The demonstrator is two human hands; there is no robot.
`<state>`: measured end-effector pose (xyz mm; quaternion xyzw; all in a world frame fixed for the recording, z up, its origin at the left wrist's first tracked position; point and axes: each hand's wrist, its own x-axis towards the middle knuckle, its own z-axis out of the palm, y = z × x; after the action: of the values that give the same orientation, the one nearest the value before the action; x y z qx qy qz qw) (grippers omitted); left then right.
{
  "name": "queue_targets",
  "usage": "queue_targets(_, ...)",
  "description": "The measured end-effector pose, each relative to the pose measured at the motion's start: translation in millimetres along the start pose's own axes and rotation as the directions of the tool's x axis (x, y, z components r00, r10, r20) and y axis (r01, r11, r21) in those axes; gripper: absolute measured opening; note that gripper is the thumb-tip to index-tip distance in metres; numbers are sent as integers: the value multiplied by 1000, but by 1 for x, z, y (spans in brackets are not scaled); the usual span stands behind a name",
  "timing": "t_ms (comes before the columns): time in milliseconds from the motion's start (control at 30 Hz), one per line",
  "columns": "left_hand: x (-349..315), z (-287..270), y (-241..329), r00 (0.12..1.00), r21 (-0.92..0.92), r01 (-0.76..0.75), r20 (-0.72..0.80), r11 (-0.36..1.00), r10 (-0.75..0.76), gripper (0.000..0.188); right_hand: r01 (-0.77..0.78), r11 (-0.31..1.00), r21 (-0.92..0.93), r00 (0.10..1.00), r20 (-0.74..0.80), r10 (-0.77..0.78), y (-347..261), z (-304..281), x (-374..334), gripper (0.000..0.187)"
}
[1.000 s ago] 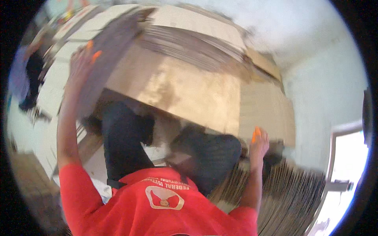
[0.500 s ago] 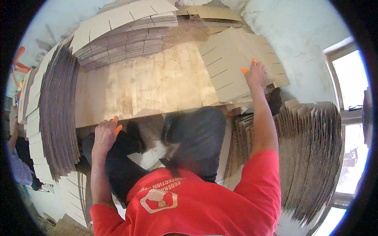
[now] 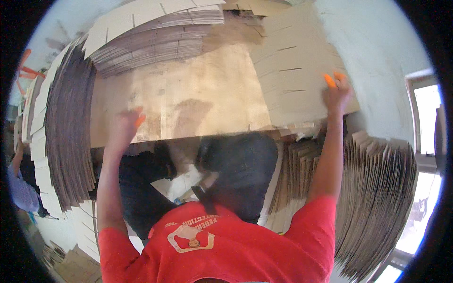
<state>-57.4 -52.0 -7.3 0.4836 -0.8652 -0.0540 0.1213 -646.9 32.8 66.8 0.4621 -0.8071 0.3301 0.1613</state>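
Observation:
My left hand (image 3: pixel 126 123) is raised over the left front part of a pale wooden board (image 3: pixel 212 94). It is smeared by motion, and orange covers show on its thumb and a fingertip. My right hand (image 3: pixel 337 92) is over the right side of a flat tan cardboard sheet (image 3: pixel 306 56) with short slits. Its orange-covered thumb and finger stand apart, the other fingers bend, and nothing shows between them. Whether it touches the sheet I cannot tell. The sheet covers the board's right end, and its slits are partly blurred.
Stacked slit cardboard (image 3: pixel 155 40) lies along the board's far edge. A tall row of cardboard (image 3: pixel 71 127) borders its left. More upright sheets (image 3: pixel 373 198) are packed at the right, below a window (image 3: pixel 427 118). Another person's sleeve (image 3: pixel 23 191) shows at far left.
My left hand has risen from the board's near edge to over the board. My right hand has moved right and slightly nearer across the cardboard. The view has shifted a little.

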Motion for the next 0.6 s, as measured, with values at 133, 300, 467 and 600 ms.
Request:
queue_targets(133, 91, -22, 3, 893, 113, -187, -395, 976, 217, 32, -61, 674, 736, 950, -164, 265, -29, -5, -27, 27)
queue_targets(300, 213, -43, 5, 799, 124, -184, -559, 975, 222, 49, -283, 544, 790, 959, 241, 149, -36, 32, -64, 20)
queue_targets(467, 285, -32, 2, 841, 294, -83, -491, 952, 226, 46, -259, 149, 954, 941, 215, 260, -94, 41, -81, 7)
queue_targets(600, 299, -32, -4, 989, 348, 17, -146, 937, 36, 43, -388, 276, 880, 920, 348, 181, -78, 40, -79, 14)
